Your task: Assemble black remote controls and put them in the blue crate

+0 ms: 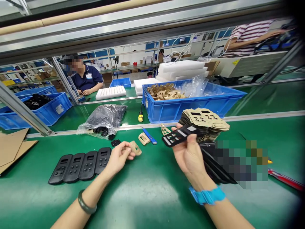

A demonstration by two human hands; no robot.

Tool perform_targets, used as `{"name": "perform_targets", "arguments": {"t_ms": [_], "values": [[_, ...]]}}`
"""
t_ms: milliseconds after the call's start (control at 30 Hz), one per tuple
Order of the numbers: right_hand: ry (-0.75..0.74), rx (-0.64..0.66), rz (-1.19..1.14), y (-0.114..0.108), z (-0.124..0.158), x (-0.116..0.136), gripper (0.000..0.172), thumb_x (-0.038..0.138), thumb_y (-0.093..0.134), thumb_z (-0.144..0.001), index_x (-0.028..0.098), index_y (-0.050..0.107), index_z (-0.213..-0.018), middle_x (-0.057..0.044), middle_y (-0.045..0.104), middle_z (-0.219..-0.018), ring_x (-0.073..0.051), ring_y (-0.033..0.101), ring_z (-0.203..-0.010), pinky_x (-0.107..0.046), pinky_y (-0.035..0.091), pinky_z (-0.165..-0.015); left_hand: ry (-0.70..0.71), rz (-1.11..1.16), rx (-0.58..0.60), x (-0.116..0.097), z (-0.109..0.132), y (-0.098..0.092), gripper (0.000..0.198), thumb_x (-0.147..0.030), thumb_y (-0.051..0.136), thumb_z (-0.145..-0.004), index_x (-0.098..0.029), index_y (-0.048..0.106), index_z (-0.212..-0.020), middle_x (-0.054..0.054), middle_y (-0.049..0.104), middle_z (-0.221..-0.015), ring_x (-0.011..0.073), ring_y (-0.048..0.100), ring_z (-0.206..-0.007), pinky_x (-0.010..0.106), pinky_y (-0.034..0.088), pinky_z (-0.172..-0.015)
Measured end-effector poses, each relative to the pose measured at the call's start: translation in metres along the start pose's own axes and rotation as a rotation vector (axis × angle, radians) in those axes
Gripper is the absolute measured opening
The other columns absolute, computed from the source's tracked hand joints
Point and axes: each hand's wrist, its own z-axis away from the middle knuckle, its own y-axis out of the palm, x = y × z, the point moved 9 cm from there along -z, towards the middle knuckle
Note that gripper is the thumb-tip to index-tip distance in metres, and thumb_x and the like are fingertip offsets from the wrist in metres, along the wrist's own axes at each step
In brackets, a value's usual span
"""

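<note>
Between the thumb and fingers of my left hand (121,156) is a small tan cut-out piece (136,148) with holes. My right hand (189,156) grips a flat black panel (179,135) with cut-outs and pale strips, tilted above the bench. Just behind that hand stands a tall stack of tan cut-out sheets (202,122). A row of several black button panels (79,167) lies left of my left hand. Beyond the left fingertips, a curved tan piece (144,139) rests beside a blue cutter (149,136). A small black part (115,142) lies next to my left hand.
A blue bin (190,106) of tan pieces and clear plastic stands behind. A plastic bag of black parts (105,119) and a yellow-black screwdriver (140,115) lie further back. Cardboard (14,149) is left; a red tool (284,179) right. A co-worker (87,78) sits opposite.
</note>
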Motion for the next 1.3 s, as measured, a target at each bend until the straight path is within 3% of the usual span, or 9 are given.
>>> {"name": "perform_targets", "arguments": {"t_ms": [133, 233, 367, 600, 733, 900, 1033, 1133, 1300], "values": [[0.081, 0.060, 0.010, 0.005, 0.010, -0.020, 0.042, 0.053, 0.068, -0.077, 0.024, 0.067, -0.108, -0.007, 0.068, -0.111, -0.023, 0.058, -0.106, -0.036, 0.052, -0.081, 0.117, -0.400, 0.004, -0.029, -0.015, -0.011, 0.041, -0.019, 0.052, -0.083, -0.023, 0.055, -0.124, 0.009, 0.053, -0.136, 0.0241, 0.055, -0.118, 0.037, 0.046, -0.096], [0.086, 0.098, 0.035, 0.008, 0.014, -0.024, 0.040, 0.049, 0.067, -0.080, 0.026, 0.066, -0.113, -0.006, 0.066, -0.115, -0.020, 0.059, -0.098, -0.031, 0.052, -0.075, 0.064, -0.722, -0.111, -0.027, 0.004, -0.035, 0.051, -0.014, 0.057, -0.079, -0.012, 0.052, -0.129, 0.020, 0.045, -0.141, 0.0384, 0.035, -0.132, 0.058, 0.024, -0.107], [0.089, 0.173, 0.116, 0.017, 0.021, -0.025, 0.042, 0.049, 0.067, -0.081, 0.029, 0.064, -0.117, -0.004, 0.063, -0.118, -0.014, 0.057, -0.073, -0.027, 0.050, -0.062, -0.095, -1.131, -0.230, -0.005, 0.042, -0.057, 0.052, -0.020, 0.067, -0.074, 0.007, 0.057, -0.118, 0.041, 0.042, -0.132, 0.0602, 0.025, -0.127, 0.078, 0.013, -0.094], [0.197, 0.267, 0.204, 0.023, 0.039, -0.043, 0.056, 0.059, 0.067, -0.076, 0.026, 0.062, -0.121, -0.004, 0.067, -0.103, -0.011, 0.049, -0.062, -0.023, 0.045, -0.055, -0.069, -1.282, -0.057, 0.002, 0.049, -0.029, 0.060, -0.018, 0.058, -0.075, -0.017, 0.049, -0.135, 0.017, 0.060, -0.115, 0.0337, 0.055, -0.113, 0.050, 0.036, -0.101], [0.304, 0.310, 0.163, 0.030, 0.050, -0.055, 0.064, 0.065, 0.065, -0.073, 0.025, 0.061, -0.122, -0.006, 0.067, -0.101, -0.014, 0.055, -0.070, -0.024, 0.047, -0.056, -0.001, -0.975, -0.030, -0.008, 0.040, -0.012, 0.080, -0.023, 0.059, -0.070, -0.019, 0.029, -0.145, 0.011, 0.047, -0.122, 0.0217, 0.061, -0.092, 0.034, 0.050, -0.082], [0.513, 0.315, 0.035, 0.035, 0.068, -0.071, 0.062, 0.067, 0.063, -0.073, 0.027, 0.059, -0.121, -0.003, 0.068, -0.092, -0.015, 0.059, -0.072, -0.026, 0.051, -0.061, 0.085, -0.512, -0.057, -0.005, 0.041, 0.004, 0.082, -0.023, 0.067, -0.066, -0.021, 0.036, -0.142, 0.008, 0.044, -0.117, 0.0249, 0.050, -0.113, 0.040, 0.040, -0.100], [0.643, 0.284, -0.022, 0.032, 0.079, -0.082, 0.054, 0.070, 0.061, -0.072, 0.023, 0.068, -0.097, -0.004, 0.067, -0.088, -0.017, 0.061, -0.073, -0.028, 0.052, -0.064, 0.030, -0.254, -0.057, 0.008, 0.047, 0.008, 0.085, -0.027, 0.077, -0.063, -0.024, 0.041, -0.140, 0.010, 0.047, -0.122, 0.0275, 0.047, -0.118, 0.043, 0.034, -0.105], [0.670, 0.269, -0.052, 0.031, 0.080, -0.085, 0.053, 0.071, 0.060, -0.071, 0.022, 0.069, -0.090, -0.004, 0.067, -0.088, -0.017, 0.062, -0.075, -0.028, 0.052, -0.066, -0.048, 0.134, -0.038, 0.015, 0.050, 0.011, 0.066, -0.034, 0.069, -0.077, -0.022, 0.046, -0.137, 0.011, 0.052, -0.129, 0.0256, 0.046, -0.123, 0.039, 0.032, -0.107], [0.677, 0.241, -0.084, 0.032, 0.078, -0.086, 0.058, 0.068, 0.064, -0.070, 0.032, 0.059, -0.116, -0.001, 0.065, -0.091, -0.017, 0.060, -0.076, -0.030, 0.052, -0.067, -0.343, 0.699, -0.056, 0.035, 0.057, 0.023, 0.056, -0.026, 0.073, -0.074, -0.017, 0.056, -0.127, 0.011, 0.067, -0.115, 0.0222, 0.061, -0.104, 0.030, 0.045, -0.090]]}}
